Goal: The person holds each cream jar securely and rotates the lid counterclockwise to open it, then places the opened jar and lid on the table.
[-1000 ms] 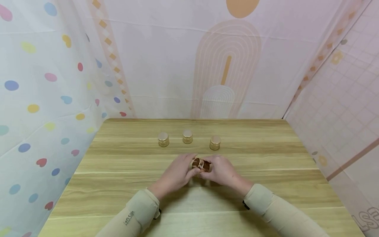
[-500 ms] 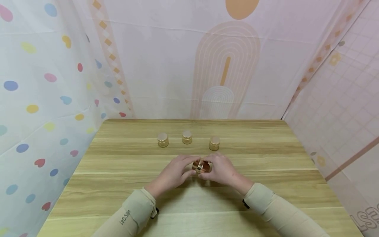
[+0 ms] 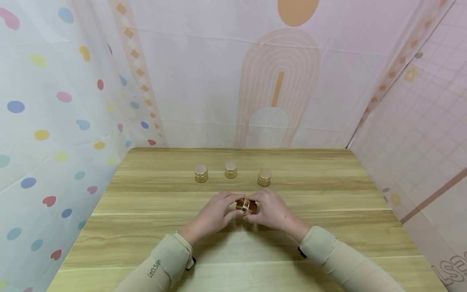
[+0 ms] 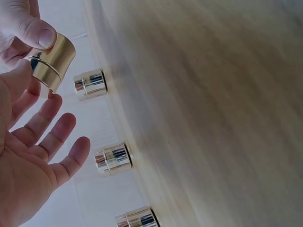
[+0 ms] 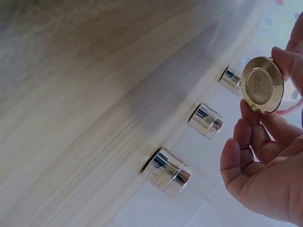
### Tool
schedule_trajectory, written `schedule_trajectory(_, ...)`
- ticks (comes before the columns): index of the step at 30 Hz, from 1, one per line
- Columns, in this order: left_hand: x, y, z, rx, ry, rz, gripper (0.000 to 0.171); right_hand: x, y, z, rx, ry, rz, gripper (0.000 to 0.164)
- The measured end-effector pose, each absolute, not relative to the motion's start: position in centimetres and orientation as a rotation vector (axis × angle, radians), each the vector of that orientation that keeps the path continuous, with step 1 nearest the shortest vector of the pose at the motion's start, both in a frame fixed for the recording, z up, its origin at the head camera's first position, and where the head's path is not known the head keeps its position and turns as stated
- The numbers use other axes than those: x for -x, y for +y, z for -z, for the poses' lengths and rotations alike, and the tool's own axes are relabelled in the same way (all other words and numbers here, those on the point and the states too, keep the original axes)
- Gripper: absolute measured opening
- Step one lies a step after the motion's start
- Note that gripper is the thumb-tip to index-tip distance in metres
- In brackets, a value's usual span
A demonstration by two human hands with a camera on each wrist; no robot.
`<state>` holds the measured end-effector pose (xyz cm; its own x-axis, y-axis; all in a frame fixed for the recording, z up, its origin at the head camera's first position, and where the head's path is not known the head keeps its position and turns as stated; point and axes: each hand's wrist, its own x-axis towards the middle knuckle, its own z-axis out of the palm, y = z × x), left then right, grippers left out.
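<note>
gold jar (image 3: 251, 207) is held on its side above wooden table (image 3: 255, 255), between both hands. body near printed base (image 5: 259, 87) is grasped by right hand (image 3: 271, 211); other end (image 4: 47, 75), probably lid, is pinched by left hand (image 3: 217, 211). step in hand seems turning of lid; steady body and even twist are next called for. three similar jars (image 3: 231, 170) stand behind.

- Left sleeve (image 3: 157, 265): dark lettering starting "Let's"; the word after it is unclear.
- Base of the held gold jar (image 5: 262, 87): two stamped lines of small characters, the second seeming to begin "2027".
- Standing gold jar (image 5: 166, 170): faint print, illegible.
- Right-hand wall cloth (image 3: 430, 162): outlined capitals, partly cropped, including S.
</note>
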<state>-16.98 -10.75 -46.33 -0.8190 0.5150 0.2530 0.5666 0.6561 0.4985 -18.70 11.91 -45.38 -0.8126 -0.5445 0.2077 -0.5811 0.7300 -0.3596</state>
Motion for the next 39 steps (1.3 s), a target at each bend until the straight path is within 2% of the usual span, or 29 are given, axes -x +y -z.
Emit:
schedule_trajectory(7,16.99,-10.69,46.49,0.913,-2.760,0.868,0.057,18.74,12.03,45.49,-0.910,-2.855,-0.651,0.043)
schedule_trajectory(22,16.98,-10.66,46.27,0.959,-2.712,0.807,0.049,18.74,12.10,45.65,-0.900,-2.865,-0.645,0.056)
schedule_trajectory(30,16.96,-10.62,46.31,0.900,-2.795,0.846,0.051,18.73,12.09,45.70,-0.956,-2.803,-0.614,0.054)
schedule_trajectory(36,16.98,-10.68,46.36,0.915,-2.799,0.848,0.064,18.84,12.03,45.77,-0.951,-2.796,-0.617,0.043)
schedule_trajectory(39,17.01,-10.65,46.34,0.944,-2.773,0.845,0.065,18.81,12.02,45.70,-0.946,-2.803,-0.611,0.045)
